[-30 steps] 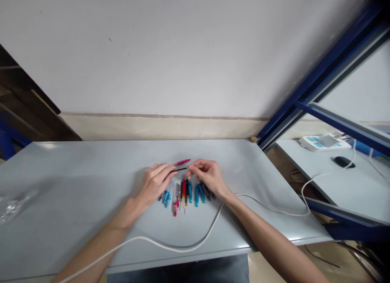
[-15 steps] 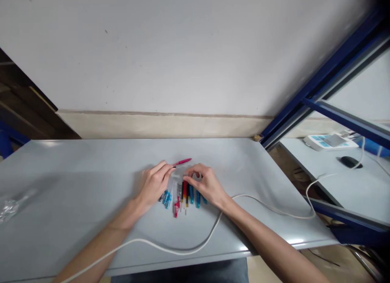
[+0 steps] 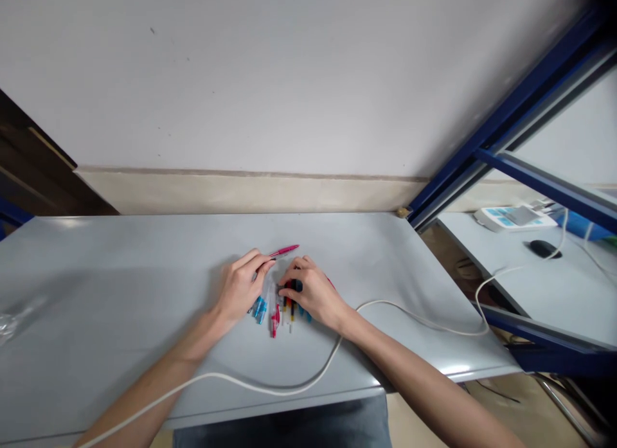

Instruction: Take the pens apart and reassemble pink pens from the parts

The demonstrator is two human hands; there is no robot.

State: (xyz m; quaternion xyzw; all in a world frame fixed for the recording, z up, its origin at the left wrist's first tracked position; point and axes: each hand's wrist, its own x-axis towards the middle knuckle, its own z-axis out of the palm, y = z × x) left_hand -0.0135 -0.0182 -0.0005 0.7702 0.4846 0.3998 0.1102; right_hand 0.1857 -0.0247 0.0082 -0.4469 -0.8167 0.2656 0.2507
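Note:
My left hand (image 3: 242,285) is closed, its thumb and forefinger pinching the end of a pink-red pen (image 3: 285,250) that points away to the right. A small dark tip shows at those fingertips. My right hand (image 3: 315,292) bends over a row of pen parts, thumb and forefinger nearly together at small clear-and-dark pieces; what they grip is too small to make out. Beneath it lie ink refills (image 3: 292,312) with black and yellow sections, partly covered. Between my hands are a clear barrel piece with a red clip (image 3: 274,321) and light-blue pen parts (image 3: 261,310).
A white cable (image 3: 289,391) runs across the grey table (image 3: 120,332) in front of the parts and under my right forearm. Crumpled clear plastic (image 3: 7,326) lies at the far left. Beyond a blue frame (image 3: 486,130) are a mouse (image 3: 545,249) and a white device (image 3: 513,218).
My right hand has shifted left, from the refills and blue parts to the smaller clear pieces, and its fingers have closed in. My left hand keeps the pen. The view has moved slightly.

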